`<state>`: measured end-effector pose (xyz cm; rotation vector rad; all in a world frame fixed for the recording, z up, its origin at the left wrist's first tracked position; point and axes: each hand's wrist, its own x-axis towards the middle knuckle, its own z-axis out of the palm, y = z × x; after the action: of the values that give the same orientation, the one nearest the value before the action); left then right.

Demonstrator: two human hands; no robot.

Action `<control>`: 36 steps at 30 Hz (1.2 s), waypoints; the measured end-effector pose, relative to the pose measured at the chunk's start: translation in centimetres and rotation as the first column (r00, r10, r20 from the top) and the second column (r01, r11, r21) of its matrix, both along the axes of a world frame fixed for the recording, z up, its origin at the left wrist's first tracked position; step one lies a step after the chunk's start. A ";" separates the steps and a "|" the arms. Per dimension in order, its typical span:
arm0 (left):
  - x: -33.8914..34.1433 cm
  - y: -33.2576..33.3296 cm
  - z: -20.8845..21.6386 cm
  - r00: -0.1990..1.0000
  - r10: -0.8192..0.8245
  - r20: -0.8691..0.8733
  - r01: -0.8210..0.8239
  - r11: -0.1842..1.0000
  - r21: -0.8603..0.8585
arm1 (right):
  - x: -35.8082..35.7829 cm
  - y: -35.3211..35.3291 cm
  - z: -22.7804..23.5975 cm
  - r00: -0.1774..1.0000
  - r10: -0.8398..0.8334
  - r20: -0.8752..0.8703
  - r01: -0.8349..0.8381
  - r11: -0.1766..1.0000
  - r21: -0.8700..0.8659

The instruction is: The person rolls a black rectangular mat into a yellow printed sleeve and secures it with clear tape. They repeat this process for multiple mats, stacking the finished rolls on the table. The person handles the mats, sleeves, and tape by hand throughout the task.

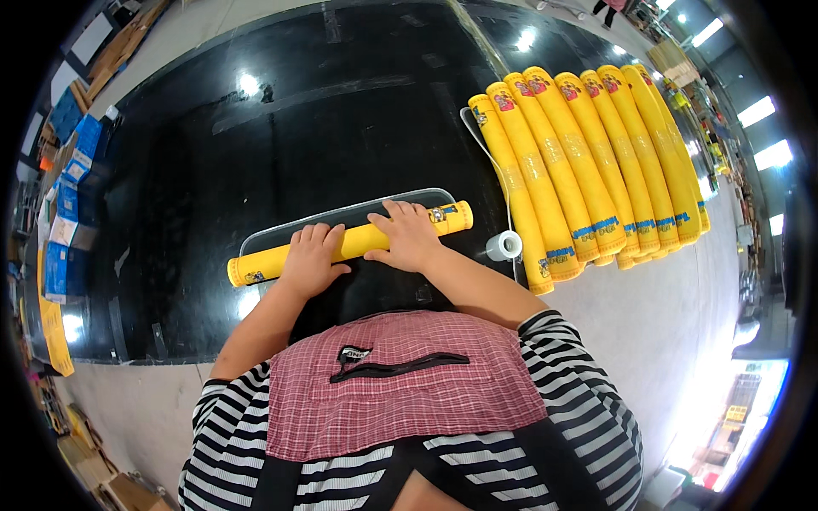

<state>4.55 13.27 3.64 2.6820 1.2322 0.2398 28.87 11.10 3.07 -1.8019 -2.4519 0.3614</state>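
A yellow rolled-up mat [358, 242] lies crosswise in front of me, printed with small cartoon figures near its ends. Its unrolled far part shows as a dark grey flap [341, 210] with a pale rounded edge. My left hand [311, 260] rests on the roll left of its middle, fingers stretched over the top. To the right, my right hand [405, 237] lies on the same roll with fingers spread and thumb apart. Neither hand's fingers wrap round it. What lies beneath my palms is hidden.
Several yellow rolls [579, 162] with clear tape round their middles lie side by side at the right. Near their closest ends is a white tape roll [504, 246]. The glossy black table [196, 187] stretches away ahead. Blue boxes [64, 268] stand past its left edge.
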 end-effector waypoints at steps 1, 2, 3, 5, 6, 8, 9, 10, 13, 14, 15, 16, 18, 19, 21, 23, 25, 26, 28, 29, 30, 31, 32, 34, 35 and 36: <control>0.3 -0.1 -0.1 1.000 0.010 -0.004 -0.010 1.000 -0.007 | 0.2 0.0 -0.1 0.999 0.023 -0.040 -0.023 1.000 0.005; 0.2 -0.1 -0.2 1.000 0.020 -0.009 -0.020 1.000 -0.013 | 0.4 0.1 -0.3 0.996 0.045 -0.080 -0.045 0.999 0.012; 0.2 0.0 -0.2 1.000 0.028 -0.015 -0.028 0.999 -0.020 | 1.0 0.2 -0.6 0.991 0.067 -0.120 -0.065 0.998 0.020; 0.7 0.3 0.3 0.998 0.037 -0.056 -0.042 0.996 -0.085 | 3.5 0.6 -1.0 0.870 0.092 -0.485 -0.022 0.989 0.148; 0.7 0.3 0.3 0.997 0.037 -0.063 -0.043 0.995 -0.091 | 6.0 0.5 -0.6 0.798 -0.052 -0.600 0.106 0.993 0.055; 0.4 -0.1 0.8 0.994 0.062 -0.086 -0.072 0.991 -0.116 | 11.4 -0.1 2.8 0.718 -0.283 -0.636 0.285 0.953 -0.102; 0.4 -0.1 0.9 0.993 0.069 -0.092 -0.079 0.990 -0.117 | 14.4 -0.8 3.8 0.728 -0.381 -0.570 0.366 0.919 -0.146; 0.4 -0.1 0.8 0.993 0.072 -0.098 -0.084 0.989 -0.124 | 17.2 -2.0 5.3 0.786 -0.382 -0.486 0.338 0.924 -0.181; 0.6 -0.2 0.7 0.993 0.062 -0.104 -0.076 0.988 -0.135 | 20.9 -4.8 4.8 0.922 -0.330 -0.202 0.268 0.921 -0.282; 0.7 0.1 1.0 0.994 0.055 -0.098 -0.068 0.989 -0.134 | 21.2 -5.2 4.3 0.950 -0.295 -0.096 0.253 0.916 -0.310; 0.6 0.0 1.1 0.995 0.049 -0.091 -0.061 0.989 -0.137 | 20.8 -5.6 3.4 0.967 -0.254 -0.019 0.238 0.928 -0.285; 0.6 0.0 1.0 0.996 0.047 -0.079 -0.057 0.990 -0.130 | 19.9 -5.4 2.6 0.976 -0.210 0.063 0.219 0.943 -0.252; 0.6 0.1 0.9 0.998 0.038 -0.047 -0.044 0.991 -0.124 | 19.3 -5.3 2.1 0.973 -0.161 0.166 0.194 0.959 -0.205; 0.6 0.1 1.1 0.999 0.039 -0.037 -0.043 0.990 -0.133 | 19.0 -5.1 1.9 0.974 -0.147 0.174 0.180 0.964 -0.196; 0.3 0.2 1.3 0.999 0.028 -0.038 -0.033 0.991 -0.128 | 17.3 -4.6 2.7 0.950 -0.257 -0.177 0.167 0.898 -0.407; -0.2 0.4 0.2 1.000 0.002 -0.010 -0.003 0.999 -0.052 | 14.3 -4.1 3.2 0.832 -0.258 -0.491 0.002 0.886 -0.463; -0.4 0.2 0.1 1.000 0.001 -0.025 -0.002 0.998 -0.063 | 9.2 -2.7 3.2 0.593 -0.183 -0.784 -0.163 0.926 -0.339; -0.3 -0.1 0.4 0.999 0.005 -0.047 -0.009 0.996 -0.084 | 6.5 -2.0 4.3 0.551 -0.193 -0.812 -0.167 0.928 -0.333; 0.1 -0.9 0.6 0.999 -0.009 -0.044 0.006 0.997 -0.080 | 3.0 -0.7 4.1 0.504 -0.210 -0.838 -0.171 0.927 -0.335; 0.1 -1.3 0.5 0.999 -0.010 -0.046 0.006 0.996 -0.084 | 1.8 0.4 3.3 0.500 -0.214 -0.840 -0.178 0.923 -0.341; 0.3 -1.4 0.4 0.998 0.004 -0.059 -0.008 0.997 -0.082 | 0.5 1.2 2.5 0.465 -0.314 -0.828 -0.125 0.902 -0.413; 0.5 -1.2 0.4 0.997 0.007 -0.073 -0.013 0.997 -0.079 | 1.0 2.7 -1.7 0.477 -0.136 -0.868 -0.148 0.961 -0.232; 0.5 -1.0 0.1 0.997 0.012 -0.079 -0.019 0.996 -0.090 | 0.7 3.6 -4.4 0.485 -0.118 -0.866 -0.121 0.972 -0.200; 0.5 -0.7 1.0 0.994 0.055 -0.091 -0.071 0.978 -0.195 | 0.2 3.6 -5.1 0.672 -0.061 -0.738 0.000 0.997 -0.082; 0.4 -0.6 1.4 0.995 0.075 -0.064 -0.089 0.967 -0.240 | -0.1 3.4 -4.6 0.680 -0.040 -0.732 -0.005 0.998 -0.059; 0.1 -0.3 1.5 0.989 0.115 0.092 -0.083 0.950 -0.301 | -0.4 3.2 -4.4 0.688 -0.022 -0.726 -0.007 0.999 -0.036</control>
<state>4.69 12.95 5.16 2.3252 1.2605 0.1937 28.51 14.26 -1.32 -1.2926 -1.8586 0.9224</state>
